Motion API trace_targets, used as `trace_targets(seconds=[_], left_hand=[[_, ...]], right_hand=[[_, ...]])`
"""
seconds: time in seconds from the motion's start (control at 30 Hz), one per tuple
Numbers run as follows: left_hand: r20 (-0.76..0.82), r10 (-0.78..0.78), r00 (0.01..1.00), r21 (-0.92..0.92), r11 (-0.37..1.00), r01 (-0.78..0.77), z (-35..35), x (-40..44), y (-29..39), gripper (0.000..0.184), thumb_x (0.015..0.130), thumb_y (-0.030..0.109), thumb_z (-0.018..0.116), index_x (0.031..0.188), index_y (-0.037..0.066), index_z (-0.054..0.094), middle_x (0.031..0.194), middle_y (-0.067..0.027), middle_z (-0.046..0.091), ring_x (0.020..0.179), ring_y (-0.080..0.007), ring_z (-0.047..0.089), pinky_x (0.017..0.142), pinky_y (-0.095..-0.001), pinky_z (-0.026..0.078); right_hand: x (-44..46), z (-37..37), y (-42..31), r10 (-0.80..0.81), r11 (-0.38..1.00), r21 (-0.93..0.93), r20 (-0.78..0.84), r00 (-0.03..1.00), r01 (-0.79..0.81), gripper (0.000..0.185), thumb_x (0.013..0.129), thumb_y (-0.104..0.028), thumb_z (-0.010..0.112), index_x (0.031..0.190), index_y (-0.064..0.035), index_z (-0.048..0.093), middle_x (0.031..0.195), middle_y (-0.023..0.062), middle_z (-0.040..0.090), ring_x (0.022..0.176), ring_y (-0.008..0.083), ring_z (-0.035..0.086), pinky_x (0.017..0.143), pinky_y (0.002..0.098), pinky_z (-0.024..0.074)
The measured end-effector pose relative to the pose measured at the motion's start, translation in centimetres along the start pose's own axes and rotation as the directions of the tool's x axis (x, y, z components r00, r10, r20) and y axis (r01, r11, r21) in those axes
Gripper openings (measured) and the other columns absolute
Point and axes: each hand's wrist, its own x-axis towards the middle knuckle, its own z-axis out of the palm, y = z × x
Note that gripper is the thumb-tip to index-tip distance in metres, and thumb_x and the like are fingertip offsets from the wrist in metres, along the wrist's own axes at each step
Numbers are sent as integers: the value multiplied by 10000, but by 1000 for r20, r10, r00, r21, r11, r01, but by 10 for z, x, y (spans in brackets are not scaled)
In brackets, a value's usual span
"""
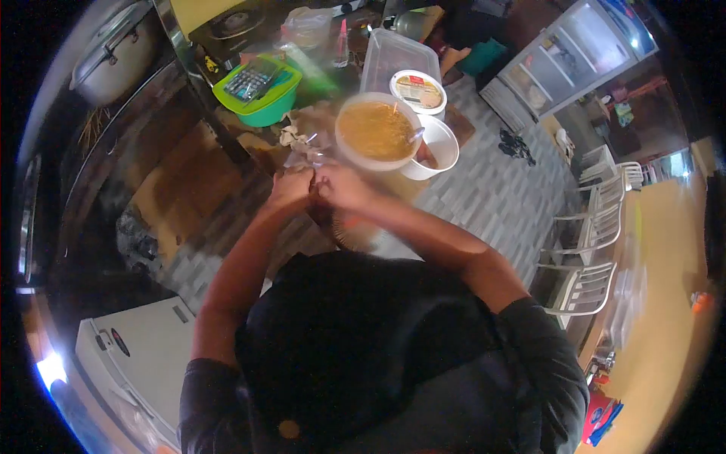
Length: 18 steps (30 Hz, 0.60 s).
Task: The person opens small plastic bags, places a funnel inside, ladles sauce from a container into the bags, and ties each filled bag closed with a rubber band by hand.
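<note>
My left hand [291,189] and my right hand [342,188] meet in front of me at the table's near edge, fingers curled in and knuckles close together. Just beyond them lies crumpled, see-through plastic [304,157]; whether it runs into my fingers is hard to make out. A round tub of orange-brown, liquid-looking food [376,132] stands right past my right hand, with a utensil handle [416,134] at its rim. Partly behind it is a white tub [445,155] with something brownish inside. A round labelled lid [418,91] rests beyond.
A green basin with a lime rim [265,106] carries a calculator [252,79]. Behind the tubs stands a clear plastic container [397,57]. A large pot [117,57] is at upper left, a white freezer [144,356] at lower left, and several white chairs [594,287] at right.
</note>
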Motion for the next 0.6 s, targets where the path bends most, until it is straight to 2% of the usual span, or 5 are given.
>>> trace_targets(seconds=[0.13,0.23,0.4,0.57,0.6], left_hand=[[-133,44,990,129,991,-27,0,-4,4,256,723,284,564,871,76,542,959,-98,517,983,-290,472,805,-463,370],[-267,-18,963,-68,998,0,5,-3,1,248,705,255,594,873,79,544,931,-94,517,954,-303,475,840,-445,348],[-459,160,874,-284,906,-315,35,10,-23,152,708,177,584,806,61,573,995,-85,543,956,-267,496,801,-379,394],[-136,-10,991,-739,667,-95,37,7,-33,117,739,124,528,795,36,580,988,-93,570,871,-187,534,741,-287,410],[-64,-27,998,-797,603,-34,32,3,-32,117,750,106,502,790,25,576,947,-92,584,827,-165,543,725,-261,408]], right_hand=[[0,15,6,165,914,386,-67,984,-127,86,788,-88,506,837,-52,566,864,125,545,772,258,551,688,335,438],[-2,14,3,230,856,481,-30,973,-188,75,797,-94,519,831,-44,563,865,124,541,802,266,535,723,340,425],[-5,16,-4,142,967,239,-242,960,-83,125,818,-154,527,858,-43,569,873,135,551,827,298,537,737,363,427],[3,19,-6,146,984,150,-402,904,-92,167,846,-193,500,851,-41,569,852,127,559,801,322,546,729,387,433],[6,16,-5,250,918,373,-271,930,-137,146,868,-177,468,866,-49,536,816,93,528,755,236,517,685,320,410]])
